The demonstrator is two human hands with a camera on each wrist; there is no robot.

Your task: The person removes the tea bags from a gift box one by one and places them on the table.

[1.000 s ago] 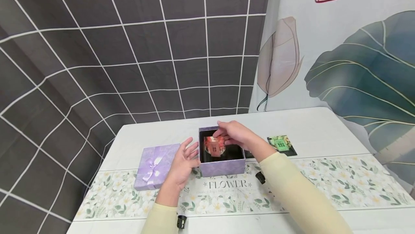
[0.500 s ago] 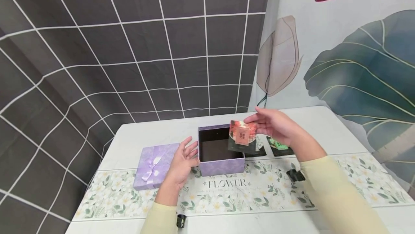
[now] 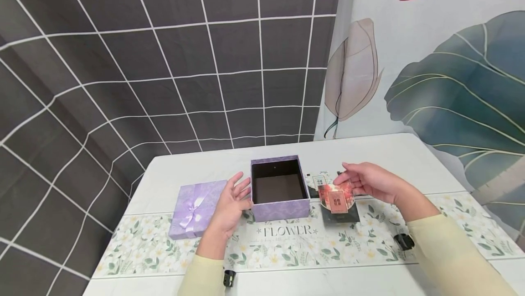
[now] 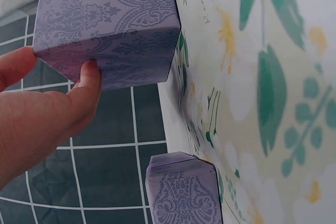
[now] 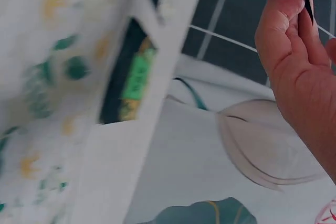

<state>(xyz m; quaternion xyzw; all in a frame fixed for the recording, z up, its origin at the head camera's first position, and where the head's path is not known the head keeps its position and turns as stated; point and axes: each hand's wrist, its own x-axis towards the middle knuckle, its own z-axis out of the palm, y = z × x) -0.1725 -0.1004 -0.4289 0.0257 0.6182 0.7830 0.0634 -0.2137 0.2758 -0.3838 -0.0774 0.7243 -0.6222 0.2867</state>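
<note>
A purple patterned gift box [image 3: 280,213] stands uncovered at the table's middle, its dark inside showing no contents. My left hand [image 3: 233,204] rests its thumb and fairly straight fingertips against the box's left side and near corner. To the right of the box, my right hand [image 3: 371,181] pinches a red-and-black tea packet [image 3: 337,199] by its upper edge, tilted over the table. In the right wrist view only a dark sliver of the packet shows at the fingertips. A white-and-black packet [image 3: 318,181] lies behind it, partly covered.
The box's purple lid [image 3: 198,209] with a ribbon bow lies left of my left hand. A green-labelled packet [image 5: 128,77] lies on the table, mostly hidden by my right hand in the head view. A floral printed band [image 3: 287,257] crosses the white table.
My right hand has lifted the red-and-black tea packet out of the box and carried it right, then lower toward the table. My left hand has stayed at the box.
</note>
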